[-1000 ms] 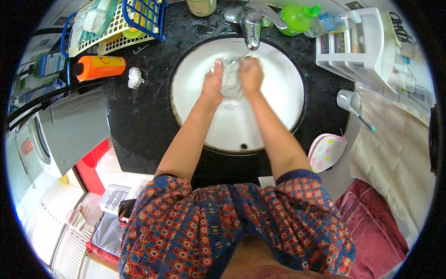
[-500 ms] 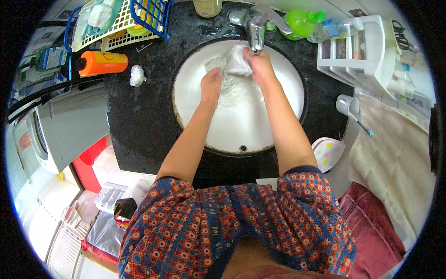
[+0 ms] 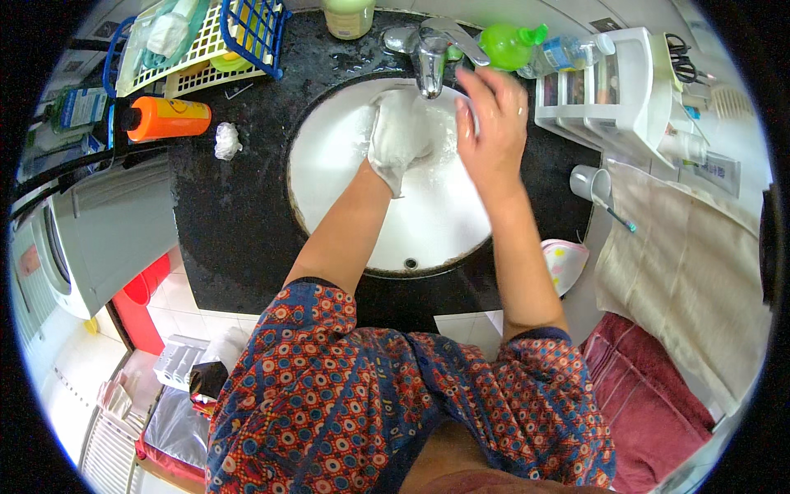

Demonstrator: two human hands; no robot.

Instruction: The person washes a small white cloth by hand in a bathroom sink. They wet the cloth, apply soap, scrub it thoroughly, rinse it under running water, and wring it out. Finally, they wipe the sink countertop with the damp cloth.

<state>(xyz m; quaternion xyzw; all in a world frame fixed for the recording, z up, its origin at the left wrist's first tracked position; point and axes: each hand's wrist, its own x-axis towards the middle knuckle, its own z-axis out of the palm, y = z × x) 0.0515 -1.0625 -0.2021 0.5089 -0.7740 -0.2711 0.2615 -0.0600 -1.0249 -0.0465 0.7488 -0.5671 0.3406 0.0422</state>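
At the oval basin [image 3: 440,226]: one limp, pale cloth [image 3: 401,132]

Orange bottle [image 3: 169,119]: one, lying on its side, dark cap to the left.
White wad [image 3: 227,141]: one, crumpled, on the black counter [image 3: 226,218], just beside the bottle.
Left forearm [image 3: 341,226]: bare, reaching into the basin. The left hand is hidden beneath the cloth; from where I stand, I cannot tell whether its fingers are spread or pressed together.
Cloth: one, whitish grey, within the basin below the tap [image 3: 431,70], covering the left hand to about the wrist, a loose corner hanging there. Handling, by my judgement: soft, without stiffness, hardly fragile; light in itself, heavier if soaked, slippery if soapy. Best hold: the hanging corner or wrist-side edge, pinched; failing that, a full handful of the middle.
Right hand [image 3: 498,132]: raised near the tap, apart from the cloth, somewhat blurred; fingers loosely spread and bent, thumb standing off, nothing visibly pinched.
Green bottle [image 3: 504,45]: one, behind the right hand.
Mug [image 3: 590,183]: one, white, tipped over, near the counter's right edge.
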